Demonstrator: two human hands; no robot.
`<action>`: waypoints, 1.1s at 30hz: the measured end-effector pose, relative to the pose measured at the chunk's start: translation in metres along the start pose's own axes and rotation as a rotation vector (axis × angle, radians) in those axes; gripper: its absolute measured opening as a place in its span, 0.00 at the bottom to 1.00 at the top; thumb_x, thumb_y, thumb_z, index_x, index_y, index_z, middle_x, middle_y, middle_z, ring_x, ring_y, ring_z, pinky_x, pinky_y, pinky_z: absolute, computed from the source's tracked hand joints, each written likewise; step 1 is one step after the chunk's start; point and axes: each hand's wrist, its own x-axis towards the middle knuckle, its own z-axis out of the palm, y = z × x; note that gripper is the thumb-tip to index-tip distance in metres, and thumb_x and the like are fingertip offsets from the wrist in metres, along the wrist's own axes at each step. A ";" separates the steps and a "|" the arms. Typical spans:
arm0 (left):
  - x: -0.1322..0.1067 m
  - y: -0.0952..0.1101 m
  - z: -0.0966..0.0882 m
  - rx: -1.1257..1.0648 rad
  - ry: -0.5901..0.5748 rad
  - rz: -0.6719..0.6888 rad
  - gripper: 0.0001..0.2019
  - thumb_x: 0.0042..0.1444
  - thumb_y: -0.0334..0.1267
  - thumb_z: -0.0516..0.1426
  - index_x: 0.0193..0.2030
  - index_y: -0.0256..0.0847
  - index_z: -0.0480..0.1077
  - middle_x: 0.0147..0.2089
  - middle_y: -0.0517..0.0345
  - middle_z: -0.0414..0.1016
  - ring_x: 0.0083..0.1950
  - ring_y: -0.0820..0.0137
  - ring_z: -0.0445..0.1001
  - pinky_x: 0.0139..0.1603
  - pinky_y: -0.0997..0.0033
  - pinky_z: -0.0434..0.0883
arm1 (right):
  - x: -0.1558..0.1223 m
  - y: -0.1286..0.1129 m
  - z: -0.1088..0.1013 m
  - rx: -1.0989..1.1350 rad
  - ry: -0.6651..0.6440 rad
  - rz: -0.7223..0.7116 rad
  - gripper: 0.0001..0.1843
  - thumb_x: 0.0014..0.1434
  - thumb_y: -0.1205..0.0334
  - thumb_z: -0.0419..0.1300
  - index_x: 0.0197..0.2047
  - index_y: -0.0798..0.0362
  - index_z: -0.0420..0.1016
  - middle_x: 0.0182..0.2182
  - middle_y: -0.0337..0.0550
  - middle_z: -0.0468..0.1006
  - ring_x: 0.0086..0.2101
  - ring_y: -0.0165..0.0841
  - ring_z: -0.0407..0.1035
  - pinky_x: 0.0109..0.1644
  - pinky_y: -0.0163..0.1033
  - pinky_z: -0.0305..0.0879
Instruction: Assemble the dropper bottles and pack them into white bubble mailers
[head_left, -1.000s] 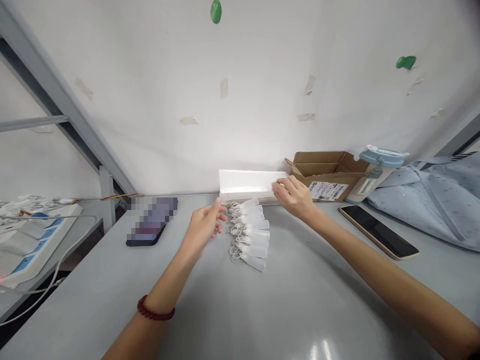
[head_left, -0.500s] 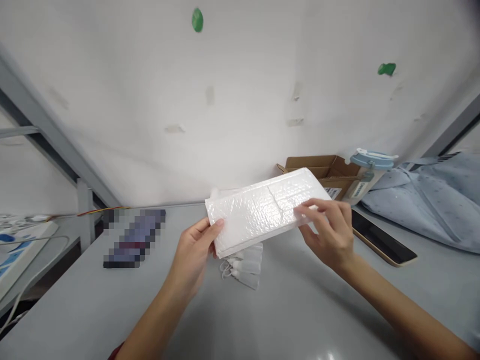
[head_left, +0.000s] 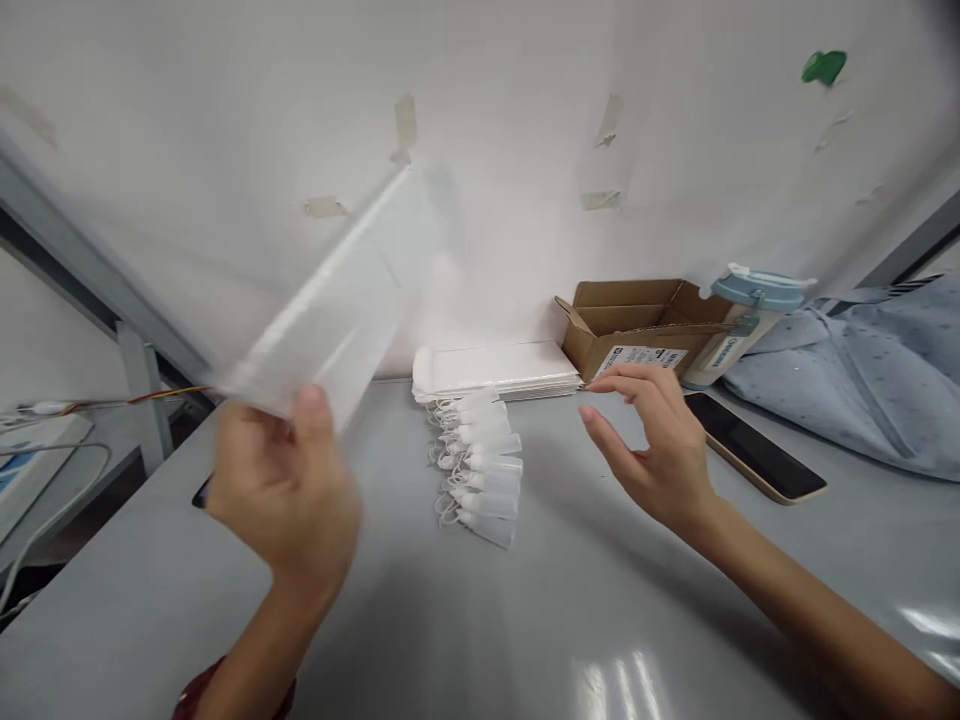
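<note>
Envelope tilted, pinched in your left hand; your right hand empty, fingers parted, near stack. Step: apparently envelope handling; next move likely calls for steady pinch.

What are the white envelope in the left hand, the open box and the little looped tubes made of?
White envelope: perhaps plastic film, glossy, going by its bright streaks, though blurred.
Open box: cardboard, matt brown, with stiff folded flaps.
Small tubes: probably plastic, frosted, since they look pale and translucent.
Their loops: seemingly thin white cord, too small to tell.
</note>
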 end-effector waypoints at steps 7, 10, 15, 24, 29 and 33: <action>-0.048 0.023 -0.001 0.009 -0.441 1.046 0.10 0.56 0.30 0.57 0.45 0.38 0.74 0.40 0.53 0.78 0.48 0.67 0.70 0.47 0.66 0.64 | 0.019 -0.010 -0.008 1.003 -0.294 0.761 0.19 0.61 0.49 0.50 0.47 0.51 0.71 0.41 0.48 0.76 0.40 0.38 0.71 0.39 0.43 0.68; -0.060 0.030 0.004 -0.029 -0.541 1.058 0.09 0.56 0.34 0.58 0.44 0.37 0.74 0.41 0.53 0.78 0.47 0.66 0.71 0.46 0.65 0.65 | 0.024 -0.003 -0.011 1.062 -0.298 0.903 0.16 0.53 0.55 0.61 0.44 0.53 0.73 0.38 0.46 0.78 0.36 0.36 0.72 0.38 0.41 0.67; -0.057 0.024 0.014 -0.066 -0.648 0.907 0.05 0.56 0.33 0.57 0.38 0.35 0.72 0.36 0.52 0.78 0.43 0.64 0.73 0.42 0.63 0.67 | 0.020 0.026 -0.010 0.968 -0.164 0.951 0.15 0.48 0.58 0.64 0.39 0.54 0.75 0.34 0.45 0.78 0.33 0.35 0.71 0.40 0.42 0.66; -0.049 0.017 0.011 -0.142 -0.639 0.267 0.15 0.56 0.33 0.56 0.50 0.36 0.68 0.45 0.48 0.75 0.45 0.64 0.70 0.44 0.63 0.69 | 0.021 0.038 -0.024 0.086 -0.285 0.449 0.15 0.53 0.68 0.47 0.35 0.52 0.75 0.30 0.40 0.76 0.33 0.36 0.68 0.38 0.40 0.60; -0.037 0.026 0.007 -0.296 -1.063 -0.485 0.20 0.58 0.46 0.52 0.53 0.38 0.68 0.29 0.59 0.73 0.28 0.71 0.69 0.29 0.71 0.66 | 0.009 0.018 -0.018 -0.023 -0.380 0.141 0.13 0.56 0.68 0.46 0.36 0.55 0.71 0.29 0.44 0.74 0.32 0.36 0.67 0.38 0.41 0.60; -0.035 0.027 0.009 -0.378 -1.196 -0.699 0.13 0.54 0.46 0.55 0.31 0.37 0.72 0.22 0.62 0.68 0.24 0.73 0.66 0.24 0.74 0.62 | 0.001 0.007 -0.014 -0.033 -0.413 0.034 0.13 0.59 0.66 0.46 0.43 0.55 0.67 0.37 0.49 0.73 0.40 0.40 0.67 0.43 0.45 0.61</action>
